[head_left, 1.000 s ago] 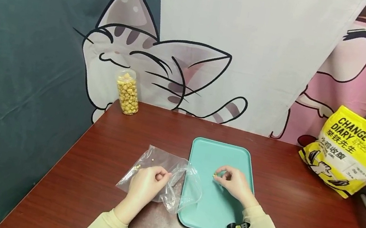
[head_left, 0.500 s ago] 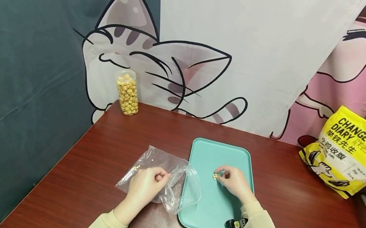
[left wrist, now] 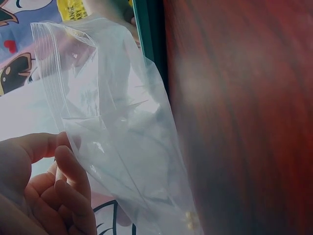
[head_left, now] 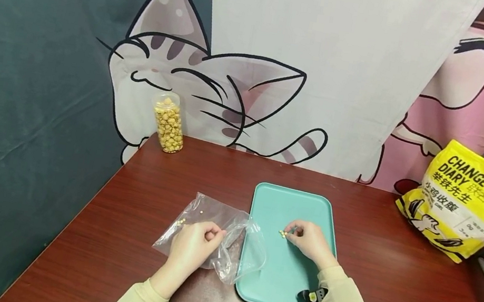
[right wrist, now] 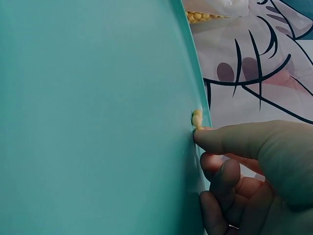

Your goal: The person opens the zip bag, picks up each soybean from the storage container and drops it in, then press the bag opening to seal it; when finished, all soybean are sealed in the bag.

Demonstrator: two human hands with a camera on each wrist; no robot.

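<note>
The left hand (head_left: pixel 194 242) pinches a clear zip-lock bag (head_left: pixel 233 236) overlapping the turquoise tray (head_left: pixel 281 275) at nine o'clock. The right hand (head_left: pixel 309 241), thumb and forefinger nearly together, touches yellow kernels (head_left: pixel 283 234) at eleven o'clock of the tray's middle; whether it pinches any, I cannot tell.

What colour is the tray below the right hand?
Plain turquoise; the tray shows best in the head view.
</note>
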